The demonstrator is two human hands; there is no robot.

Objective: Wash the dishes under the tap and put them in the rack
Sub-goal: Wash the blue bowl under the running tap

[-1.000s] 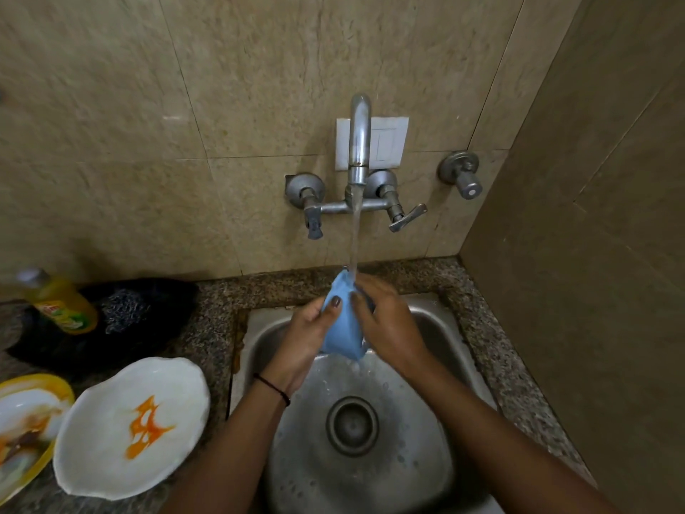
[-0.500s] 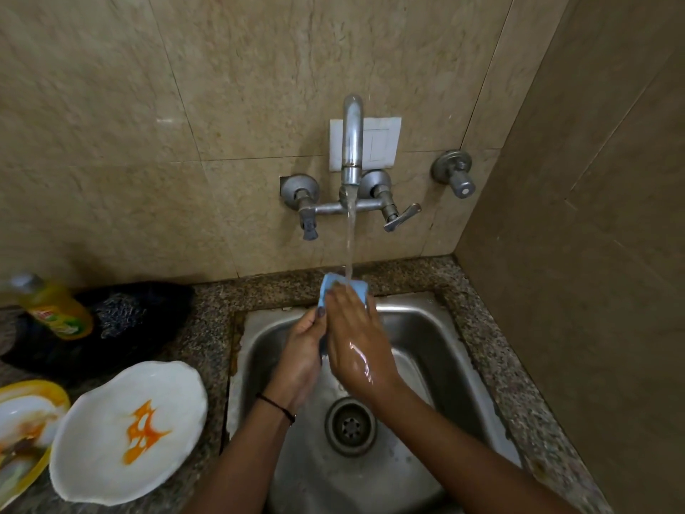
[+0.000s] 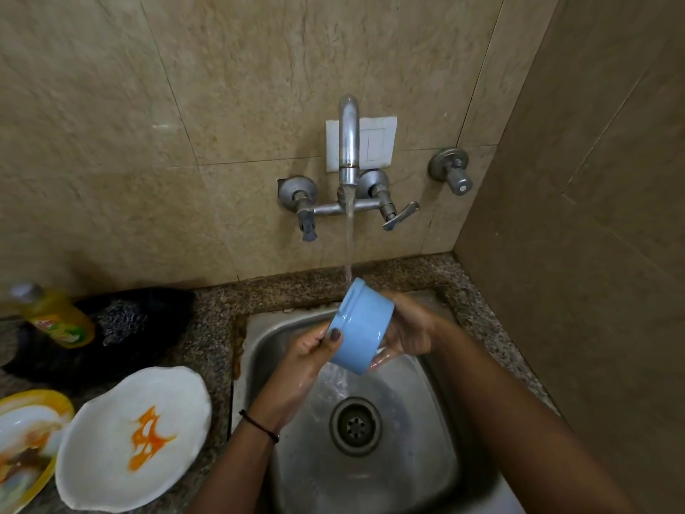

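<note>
Over the sink (image 3: 426, 461), a little above its back half, a small blue bowl (image 3: 361, 326) is held between both hands. It lies tipped on its side, its ridged rim turned up and to the left. The left hand (image 3: 296, 369) grips it from the sink's left side, its thumb, with a dark-painted nail, pressed flat on the bowl's wall just below the rim. The right hand (image 3: 409, 332) cups the bowl's base end from behind, fingers curled round under it. Both hands shine wet. A thin black band (image 3: 259, 426) circles the left wrist.

The tap (image 3: 348, 142) stands out from the tiled wall behind the sink and is running. Its stream (image 3: 348, 246) lands on the top of the bowl's rim, and water spills from under the bowl toward the drain (image 3: 356, 426) in the middle of the basin. Behind the spout is a white switch plate (image 3: 374, 142), and up to the sink's right a separate round valve (image 3: 450, 170) sits on the wall.

On the speckled stone counter (image 3: 215, 328) left of the sink lies a white plate (image 3: 133, 439) with an orange smear. Further left, a yellow-rimmed plate (image 3: 33, 439) carries food scraps. Behind them a yellow bottle (image 3: 55, 317) of liquid leans. Its label shows red and green, but the writing is too blurred to read. Beside it a steel scrubber (image 3: 120, 320) rests on something black (image 3: 155, 346).
</note>
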